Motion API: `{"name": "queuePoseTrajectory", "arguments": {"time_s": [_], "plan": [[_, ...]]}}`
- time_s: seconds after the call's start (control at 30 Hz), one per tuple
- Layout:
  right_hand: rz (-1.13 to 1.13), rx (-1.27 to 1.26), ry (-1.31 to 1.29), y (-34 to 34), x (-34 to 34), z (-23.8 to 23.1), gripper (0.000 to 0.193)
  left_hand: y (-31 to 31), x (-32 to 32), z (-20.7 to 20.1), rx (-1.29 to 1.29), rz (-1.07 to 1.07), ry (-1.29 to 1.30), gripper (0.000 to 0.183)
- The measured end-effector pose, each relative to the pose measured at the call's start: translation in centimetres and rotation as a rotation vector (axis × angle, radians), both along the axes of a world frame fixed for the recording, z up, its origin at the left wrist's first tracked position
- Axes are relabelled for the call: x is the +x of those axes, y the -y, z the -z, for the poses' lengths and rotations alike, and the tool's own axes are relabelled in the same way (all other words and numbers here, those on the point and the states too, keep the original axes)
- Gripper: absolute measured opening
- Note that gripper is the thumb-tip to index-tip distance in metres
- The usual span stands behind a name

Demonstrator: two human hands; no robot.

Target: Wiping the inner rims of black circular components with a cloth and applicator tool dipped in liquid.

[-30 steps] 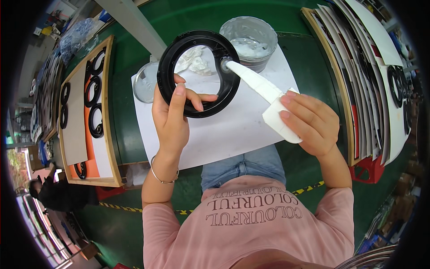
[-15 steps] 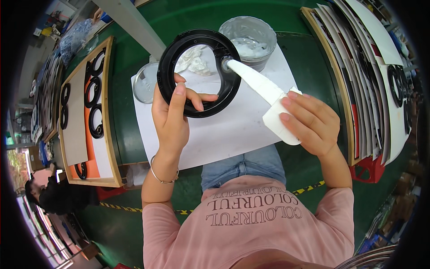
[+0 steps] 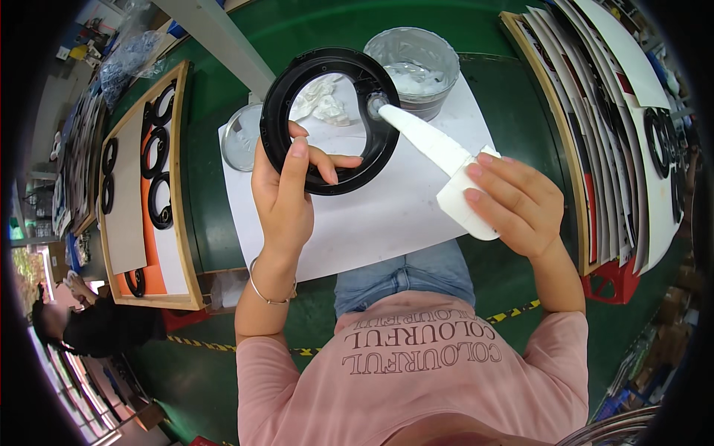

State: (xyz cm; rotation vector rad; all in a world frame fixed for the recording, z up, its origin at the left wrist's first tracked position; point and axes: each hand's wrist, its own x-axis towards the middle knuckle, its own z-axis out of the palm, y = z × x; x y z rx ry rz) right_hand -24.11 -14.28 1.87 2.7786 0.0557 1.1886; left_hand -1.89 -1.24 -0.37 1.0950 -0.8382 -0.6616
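Note:
My left hand (image 3: 294,175) grips a black ring-shaped plastic part (image 3: 383,145) by its lower left rim, with fingers curled through the large opening. A round hole on the part's right side holds something whitish and shiny. Against that spot rests the narrow tip of a white spatula-like tool (image 3: 428,137), which looks wrapped or coated in white. My right hand (image 3: 520,197) is closed on the tool's wide end. Just behind the part stands a clear tub (image 3: 413,67) with whitish, glossy paste inside. Crumpled white tissue (image 3: 323,100) shows through the ring's opening.
White paper (image 3: 357,223) covers the green table, with a clear round lid (image 3: 242,139) on it. At left, a wooden-framed tray (image 3: 182,260) holds more black rings. Stacked boards (image 3: 587,134) stand at right. A grey post (image 3: 216,37) rises behind. Another person (image 3: 111,327) is far left.
My hands, the black ring and the white tool hold almost the same positions, with only a very slight shift of the tool. The person at far left has moved an arm.

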Motion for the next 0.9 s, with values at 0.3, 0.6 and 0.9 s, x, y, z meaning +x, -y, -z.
{"name": "queuePoseTrajectory", "arguments": {"time_s": [0.3,0.6,0.9], "plan": [[-0.041,0.228,0.035,1.0,-0.1,1.0,0.015,0.1,-0.2,0.2,-0.04,0.005,0.078,0.014],[0.04,0.744,0.067,-0.8,-0.5,2.7,0.017,0.3,-0.5,0.7,-0.045,-0.025,0.286,0.012],[-0.055,1.926,0.576,0.7,0.5,4.5,0.032,0.3,0.4,0.8,0.007,-0.031,0.039,0.017]]}}
